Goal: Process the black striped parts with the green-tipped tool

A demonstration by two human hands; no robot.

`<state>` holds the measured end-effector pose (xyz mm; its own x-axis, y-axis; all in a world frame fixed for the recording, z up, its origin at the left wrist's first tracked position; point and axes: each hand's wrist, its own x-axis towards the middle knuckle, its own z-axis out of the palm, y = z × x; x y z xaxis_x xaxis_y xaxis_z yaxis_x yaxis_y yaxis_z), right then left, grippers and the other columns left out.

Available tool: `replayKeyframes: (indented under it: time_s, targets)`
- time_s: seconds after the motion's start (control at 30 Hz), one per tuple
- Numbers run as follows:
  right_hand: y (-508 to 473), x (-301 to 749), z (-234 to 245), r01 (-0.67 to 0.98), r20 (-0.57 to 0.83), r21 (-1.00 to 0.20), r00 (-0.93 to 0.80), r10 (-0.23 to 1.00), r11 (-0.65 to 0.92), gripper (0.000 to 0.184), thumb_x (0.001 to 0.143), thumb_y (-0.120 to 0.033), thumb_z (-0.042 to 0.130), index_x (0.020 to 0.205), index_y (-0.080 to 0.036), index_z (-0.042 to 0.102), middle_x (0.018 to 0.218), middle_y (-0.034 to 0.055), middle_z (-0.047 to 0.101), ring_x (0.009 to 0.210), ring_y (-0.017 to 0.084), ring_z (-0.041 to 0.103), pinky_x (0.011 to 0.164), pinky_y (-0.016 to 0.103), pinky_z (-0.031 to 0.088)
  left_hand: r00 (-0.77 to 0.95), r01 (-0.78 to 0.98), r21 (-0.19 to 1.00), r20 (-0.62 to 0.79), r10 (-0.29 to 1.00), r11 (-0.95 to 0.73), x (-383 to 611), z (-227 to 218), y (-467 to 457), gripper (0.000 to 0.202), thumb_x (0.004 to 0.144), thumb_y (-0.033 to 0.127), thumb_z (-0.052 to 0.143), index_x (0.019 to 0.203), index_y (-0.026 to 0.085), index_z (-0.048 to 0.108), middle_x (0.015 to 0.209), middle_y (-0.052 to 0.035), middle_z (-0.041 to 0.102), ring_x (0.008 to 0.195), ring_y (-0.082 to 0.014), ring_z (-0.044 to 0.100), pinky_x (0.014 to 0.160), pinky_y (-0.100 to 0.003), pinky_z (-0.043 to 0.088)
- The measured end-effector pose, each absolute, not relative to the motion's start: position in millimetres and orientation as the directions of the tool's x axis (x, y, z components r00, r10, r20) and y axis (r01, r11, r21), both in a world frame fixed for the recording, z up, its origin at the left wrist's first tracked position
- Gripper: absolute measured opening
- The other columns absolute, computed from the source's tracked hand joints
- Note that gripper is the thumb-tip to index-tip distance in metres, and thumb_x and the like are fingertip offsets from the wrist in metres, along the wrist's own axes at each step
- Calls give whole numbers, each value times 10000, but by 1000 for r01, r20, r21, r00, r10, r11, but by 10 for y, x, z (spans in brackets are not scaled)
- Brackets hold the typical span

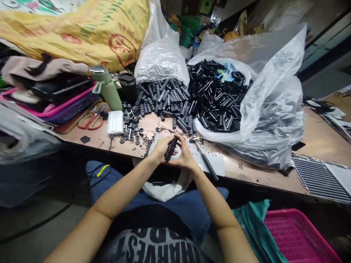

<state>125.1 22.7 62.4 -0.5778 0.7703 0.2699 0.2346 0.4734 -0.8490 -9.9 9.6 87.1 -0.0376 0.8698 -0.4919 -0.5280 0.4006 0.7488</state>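
Note:
Between my two hands is a black cylinder with rows of light marks [170, 149], tilted above the front edge of the bench. My left hand [159, 148] grips it from the left side. Fingers and thumb of my right hand [184, 155] close on its top and lower end. Beneath the hands lies a pale grey sheet [218, 162] with tiny dark bits scattered around it. A small hammer [204, 157] with a dark handle rests just right of my right hand. Behind the hands is a heap of similar patterned cylinders [161, 96].
A plastic bag [274, 120] spilling plain black tubes [219, 98] stands at the right. Leftward are red-handled scissors [91, 120], a white box with a cable [115, 122], a green bottle [106, 87] and a pink basket [55, 109]. Small black discs [134, 137] lie near the box.

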Motion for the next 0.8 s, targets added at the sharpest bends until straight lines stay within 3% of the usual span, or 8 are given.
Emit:
replayKeyframes:
  time_s: [0.13,0.2,0.27,0.33,0.4,0.6,0.7,0.8]
  targets:
    - [178,1242,496,335,292,-797,-514,806,502,1111,511,-343,823,1428,-176,218,1428,155,345,1328,283,375,1113,440,350,7,-448,778,-491,871,441,-89,737,110,297,874,372,554,923,91,636,675,-48,608,440,-113,560,437,-245,493]
    - [142,1226,374,424,307,-748,-462,832,511,1089,525,-339,809,1424,-157,221,1413,166,363,1324,299,364,1116,466,330,-49,-267,906,-354,934,329,-51,596,90,327,871,374,558,1031,105,652,780,-67,620,562,-138,603,562,-298,542]
    - [102,1220,226,527,311,-696,-391,866,488,996,593,-329,764,1415,-129,238,1390,185,388,1310,313,367,1111,496,314,-98,81,991,-99,990,107,4,412,52,380,831,312,610,1164,131,632,915,-90,612,759,-186,628,748,-364,544]
    - [64,1267,92,611,297,-647,-350,889,456,859,684,-300,690,1406,-108,265,1368,199,412,1293,311,382,1098,499,316,-21,440,892,123,992,-102,48,219,16,460,802,216,621,1252,131,588,997,-116,590,915,-230,603,873,-405,496]
    - [42,1412,19,694,262,-581,-335,905,425,768,744,-298,643,1400,-106,292,1364,200,420,1288,305,386,1082,488,329,131,641,729,207,970,-242,50,60,-2,445,835,157,545,1278,123,566,1020,-140,592,962,-245,584,898,-416,469]
    - [55,2162,215,976,70,-195,114,991,-98,336,917,-368,454,1114,-111,547,1126,206,566,1125,321,494,913,463,403,349,810,384,291,891,-443,-145,-90,2,398,919,124,376,1253,196,580,1118,-155,645,1036,-274,561,941,-507,356]
    - [-80,2250,327,953,-42,-299,36,998,-47,336,975,-379,306,1015,-159,557,921,119,633,878,238,596,751,332,436,350,838,324,298,888,-439,-184,-101,-30,419,928,126,350,1280,222,556,1168,-140,643,1100,-283,532,975,-531,289]
    - [-332,2130,365,905,-5,-422,-50,999,43,414,1001,-396,186,1043,-184,539,816,66,647,719,192,609,654,276,407,333,849,317,303,893,-423,-169,-115,-61,437,932,128,331,1296,248,540,1191,-121,640,1149,-283,511,996,-530,264]
